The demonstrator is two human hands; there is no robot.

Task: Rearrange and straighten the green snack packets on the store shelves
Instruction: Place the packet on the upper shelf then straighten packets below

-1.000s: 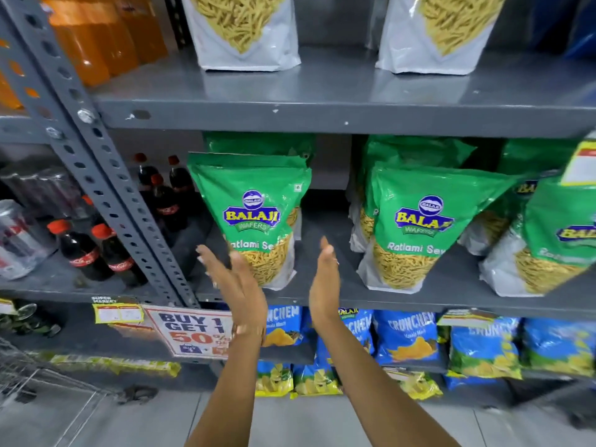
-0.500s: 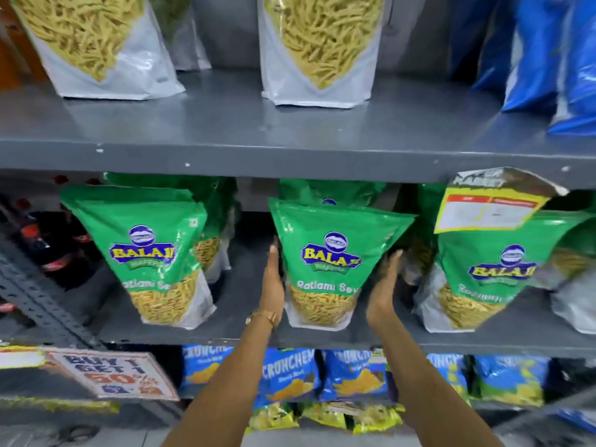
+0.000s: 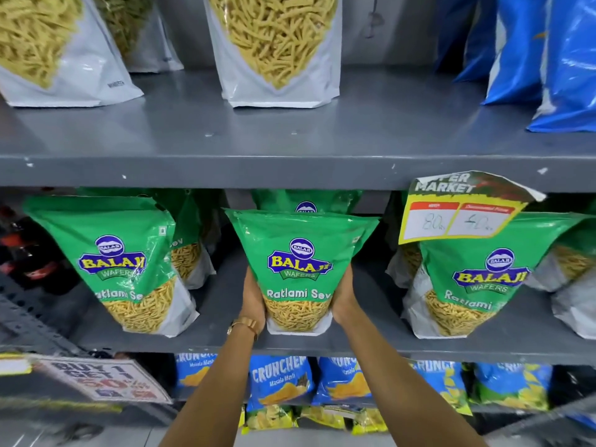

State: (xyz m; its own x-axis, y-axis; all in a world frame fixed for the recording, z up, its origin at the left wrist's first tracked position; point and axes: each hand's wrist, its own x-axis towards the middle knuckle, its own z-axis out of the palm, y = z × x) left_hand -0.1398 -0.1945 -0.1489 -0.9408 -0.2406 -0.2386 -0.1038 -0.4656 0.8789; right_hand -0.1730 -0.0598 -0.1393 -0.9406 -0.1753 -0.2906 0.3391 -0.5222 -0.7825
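A green Balaji Ratlami Sev packet, the middle packet (image 3: 298, 269), stands upright on the grey middle shelf (image 3: 225, 345). My left hand (image 3: 253, 298) presses its left side and my right hand (image 3: 343, 296) presses its right side, low down. Another green packet (image 3: 306, 201) stands right behind it, mostly hidden. To the left, a green packet (image 3: 119, 262) leans with one more behind it. On the right, a green packet (image 3: 480, 279) stands under a price tag, with others beside it.
A yellow price tag (image 3: 461, 208) hangs from the upper shelf edge (image 3: 225, 171). White sev pouches (image 3: 277, 50) and blue bags (image 3: 561, 59) stand above. Blue Cruncheм chip bags (image 3: 280, 382) fill the shelf below. A promo sign (image 3: 106, 379) and dark bottles (image 3: 29, 253) sit at left.
The view swung right from the left packet to the middle one. My hands moved from open in front of the shelf to either side of the middle packet and closed onto it.
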